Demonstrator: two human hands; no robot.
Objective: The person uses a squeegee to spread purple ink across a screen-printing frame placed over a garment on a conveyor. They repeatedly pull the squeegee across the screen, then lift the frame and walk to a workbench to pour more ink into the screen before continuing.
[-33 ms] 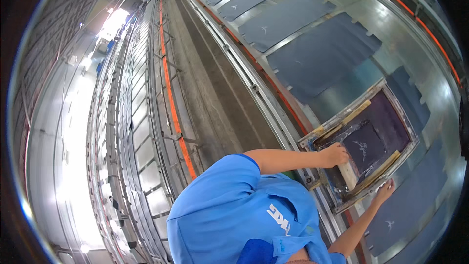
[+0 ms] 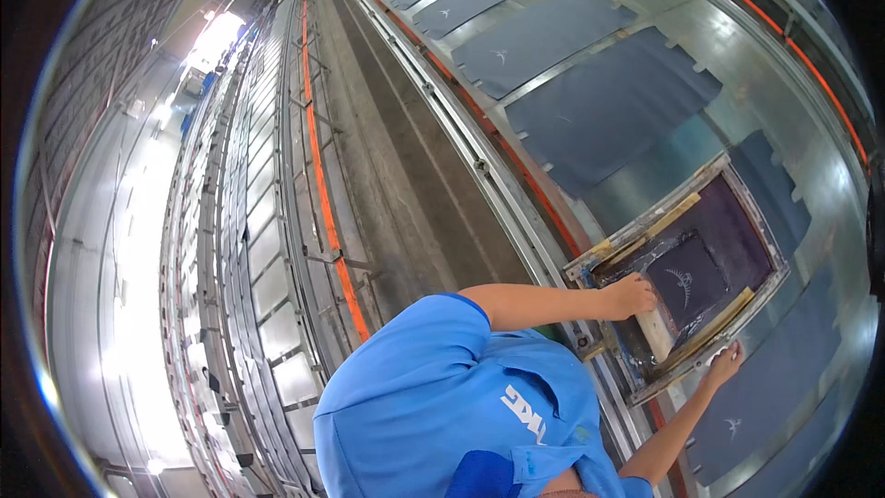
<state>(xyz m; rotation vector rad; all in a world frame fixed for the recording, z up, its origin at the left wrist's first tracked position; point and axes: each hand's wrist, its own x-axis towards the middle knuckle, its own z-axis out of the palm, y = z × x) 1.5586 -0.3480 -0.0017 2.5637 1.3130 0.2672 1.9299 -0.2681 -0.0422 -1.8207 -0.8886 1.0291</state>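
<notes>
A screen printing frame with a dark mesh lies over a long metal-topped table. White curved line art shows in the dark rectangle at the middle of its mesh. My left hand is closed round the upper end of a pale wooden squeegee, which stands along the near-left side inside the frame. My right hand has its fingers curled at the frame's near-right outer edge. What lies directly beneath the mesh is hidden.
Dark grey fabric pieces lie in a row along the table, several bearing small white marks. A metal rail edges the table on the left. Past it runs an aisle floor, then an orange strip and another long table.
</notes>
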